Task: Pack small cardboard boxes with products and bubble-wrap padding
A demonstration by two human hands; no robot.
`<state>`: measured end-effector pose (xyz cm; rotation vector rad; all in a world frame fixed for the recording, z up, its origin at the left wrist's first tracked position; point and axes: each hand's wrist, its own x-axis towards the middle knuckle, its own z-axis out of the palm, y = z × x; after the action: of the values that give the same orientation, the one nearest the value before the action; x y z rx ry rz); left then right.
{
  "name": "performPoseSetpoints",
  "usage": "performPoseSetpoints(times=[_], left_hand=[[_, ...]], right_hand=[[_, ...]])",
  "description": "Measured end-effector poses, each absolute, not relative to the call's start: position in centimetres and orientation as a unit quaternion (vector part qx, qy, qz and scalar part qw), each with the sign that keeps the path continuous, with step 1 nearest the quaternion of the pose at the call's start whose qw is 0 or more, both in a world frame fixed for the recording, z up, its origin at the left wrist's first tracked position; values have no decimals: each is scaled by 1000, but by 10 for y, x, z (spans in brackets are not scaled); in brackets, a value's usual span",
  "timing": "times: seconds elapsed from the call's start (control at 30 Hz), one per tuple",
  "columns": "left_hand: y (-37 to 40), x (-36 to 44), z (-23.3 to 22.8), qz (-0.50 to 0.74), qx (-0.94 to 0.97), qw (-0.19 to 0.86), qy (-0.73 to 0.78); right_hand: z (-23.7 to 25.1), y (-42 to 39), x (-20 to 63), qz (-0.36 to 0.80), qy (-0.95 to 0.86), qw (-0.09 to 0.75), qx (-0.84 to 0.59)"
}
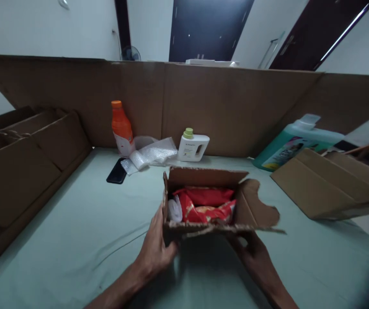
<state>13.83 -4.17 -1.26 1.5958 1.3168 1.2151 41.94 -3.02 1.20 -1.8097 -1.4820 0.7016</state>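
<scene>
Both hands are gripping the small cardboard box (203,201) low down: left hand (154,249) clasping its corner, right hand (253,253) under the front; it is feeling light, its torn flaps soft. Red snack packets (205,204) are filling it, so I am judging the base the safest hold.

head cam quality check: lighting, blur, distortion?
Head view: dim and underexposed, with a greenish cast over the table; wide-angle bending bows the cardboard wall and stretches the edges; the right corners vignette dark; both hands, left hand and right hand, sit in shadow under the open box; the red packets read soft, print illegible.
</scene>
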Motion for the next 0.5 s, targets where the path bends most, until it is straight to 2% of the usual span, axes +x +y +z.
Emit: performPoseSetpoints(times=[0.1,0.23,0.37,0.5], left_hand=[[-72,121,-15,444,606,356,555],[-76,92,-8,429,556,344,623],[-96,112,-29,460,556,345,600],[-134,136,-62,434,647,384,495]], right_hand=[[9,-55,413,268,-594,343,-677],[6,-28,370,300,-648,351,-606],[5,17,369,347,-655,363,-565],[4,34,408,333,-647,437,-529]])
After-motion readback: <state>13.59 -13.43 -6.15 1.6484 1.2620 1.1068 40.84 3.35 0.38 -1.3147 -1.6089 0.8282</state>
